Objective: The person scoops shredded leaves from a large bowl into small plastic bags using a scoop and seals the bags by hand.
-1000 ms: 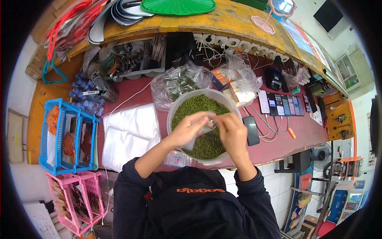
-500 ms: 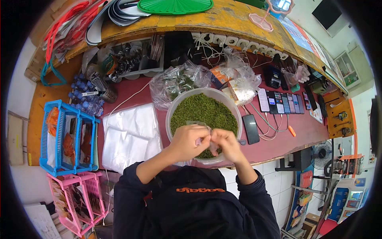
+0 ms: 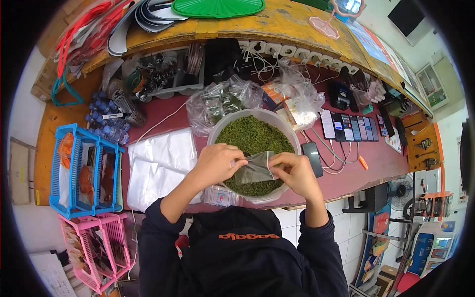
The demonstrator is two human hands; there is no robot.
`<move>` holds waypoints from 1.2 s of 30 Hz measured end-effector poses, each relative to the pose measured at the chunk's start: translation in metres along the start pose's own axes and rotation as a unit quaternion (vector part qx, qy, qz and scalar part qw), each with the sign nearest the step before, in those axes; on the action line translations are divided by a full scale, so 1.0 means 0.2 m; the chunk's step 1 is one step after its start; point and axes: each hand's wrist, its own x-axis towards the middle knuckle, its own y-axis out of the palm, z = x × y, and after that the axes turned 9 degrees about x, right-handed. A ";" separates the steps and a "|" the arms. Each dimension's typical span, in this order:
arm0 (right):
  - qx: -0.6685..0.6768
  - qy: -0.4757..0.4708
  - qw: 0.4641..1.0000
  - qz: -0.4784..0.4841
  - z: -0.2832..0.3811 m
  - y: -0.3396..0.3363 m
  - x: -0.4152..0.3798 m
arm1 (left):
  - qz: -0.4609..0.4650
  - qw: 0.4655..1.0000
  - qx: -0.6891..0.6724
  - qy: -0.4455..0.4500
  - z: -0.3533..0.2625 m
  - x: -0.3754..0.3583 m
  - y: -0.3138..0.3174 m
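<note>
A small clear zip bag (image 3: 254,170) is stretched out between my two hands above the round tub. My left hand (image 3: 217,162) pinches its left side between thumb and fingers. At the bag's right end, along the white zip edge, my right hand (image 3: 293,171) grips it. Nothing shows inside the bag. Beneath it, a translucent plastic tub (image 3: 213,136) holds a heap of green moss (image 3: 252,131). Partly behind my left forearm, a clear packet with red print (image 3: 219,197) lies at the table's near edge.
White plastic bags (image 3: 161,153) lie left of the tub, beside a blue basket (image 3: 74,198) and a pink basket (image 3: 101,222). Clear bags (image 3: 222,101) sit behind. On the right lie a black phone (image 3: 311,158), a row of phones (image 3: 349,127) and charging cables.
My hands were close together over the tub's near side. They have moved apart, spreading the bag flat between them. The packet near my left forearm now shows more.
</note>
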 end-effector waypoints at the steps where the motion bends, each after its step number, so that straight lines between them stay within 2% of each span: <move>1: -0.055 -0.014 0.998 0.033 0.03 -0.01 0.00 | 0.001 1.000 -0.001 0.002 -0.02 0.01 0.01; 3: -0.077 -0.014 0.997 0.023 0.04 0.00 -0.01 | -0.119 0.991 0.057 0.009 -0.10 0.04 0.02; 4: -0.099 -0.015 0.995 0.013 0.05 0.02 -0.01 | -0.118 0.991 0.057 0.009 -0.14 0.05 0.02; 5: -0.098 -0.014 0.995 0.014 0.07 0.04 -0.01 | -0.123 0.991 0.025 0.045 -0.18 0.06 0.02; 6: -0.106 -0.044 0.993 -0.015 0.09 0.06 -0.01 | -0.128 0.988 -0.008 0.082 -0.20 0.07 0.02; 8: -0.113 -0.071 0.990 -0.044 0.06 0.08 -0.01 | -0.162 0.983 0.007 0.085 -0.18 0.07 0.03; 10: -0.221 -0.172 0.947 -0.156 -0.05 0.08 0.03 | -0.228 0.970 0.055 0.069 -0.11 0.05 -0.01; 11: -0.323 -0.136 0.924 -0.151 -0.07 0.08 0.03 | -0.250 0.965 0.061 0.043 -0.08 0.03 -0.04; 12: -0.323 -0.137 0.924 -0.151 -0.12 0.08 0.02 | -0.250 0.965 0.062 0.043 -0.06 0.01 -0.08; 14: -0.377 -0.068 0.924 -0.014 -0.25 0.11 0.00 | -0.242 0.968 -0.018 -0.071 0.00 -0.03 -0.15; 15: -0.383 -0.061 0.922 -0.011 -0.27 0.14 0.02 | -0.242 0.967 -0.017 -0.073 0.02 -0.03 -0.17; 16: -0.382 -0.062 0.922 -0.009 -0.28 0.14 0.03 | -0.280 0.958 -0.033 -0.055 0.04 -0.04 -0.19; 17: -0.393 -0.073 0.915 -0.056 -0.28 0.14 0.06 | -0.317 0.946 -0.049 -0.036 0.06 -0.04 -0.20; 19: -0.429 -0.131 0.882 -0.142 -0.29 0.14 0.15 | -0.317 0.946 -0.056 -0.032 0.06 -0.04 -0.19; 22: -0.460 -0.162 0.868 -0.089 -0.28 0.19 0.21 | -0.301 0.950 -0.078 -0.032 0.05 -0.05 -0.19; 23: -0.459 -0.168 0.871 -0.049 -0.26 0.21 0.19 | -0.285 0.953 -0.092 -0.041 0.05 -0.05 -0.19; 24: -0.458 -0.169 0.871 -0.049 -0.24 0.22 0.16 | -0.285 0.953 -0.092 -0.042 0.05 -0.05 -0.19; 26: -0.385 -0.137 0.912 0.019 -0.21 0.23 0.11 | -0.289 0.950 -0.107 -0.056 0.06 -0.06 -0.19; 28: -0.343 -0.111 0.932 0.019 -0.19 0.17 0.10 | -0.301 0.945 -0.113 -0.061 0.08 -0.06 -0.18; 30: -0.214 -0.053 0.975 0.001 -0.20 0.07 0.11 | -0.313 0.940 -0.118 -0.066 0.09 -0.07 -0.15; 33: -0.191 -0.018 0.981 -0.034 -0.17 -0.03 0.08 | -0.319 0.931 -0.159 -0.075 0.10 -0.06 -0.11; 34: -0.178 -0.003 0.983 -0.049 -0.15 -0.06 0.07 | -0.296 0.933 -0.189 -0.082 0.11 -0.06 -0.09; 35: -0.235 0.007 0.968 -0.086 -0.14 -0.07 0.06 | -0.272 0.933 -0.219 -0.089 0.11 -0.06 -0.08; 36: -0.236 0.008 0.968 -0.087 -0.13 -0.08 0.05 | -0.271 0.933 -0.221 -0.088 0.11 -0.05 -0.06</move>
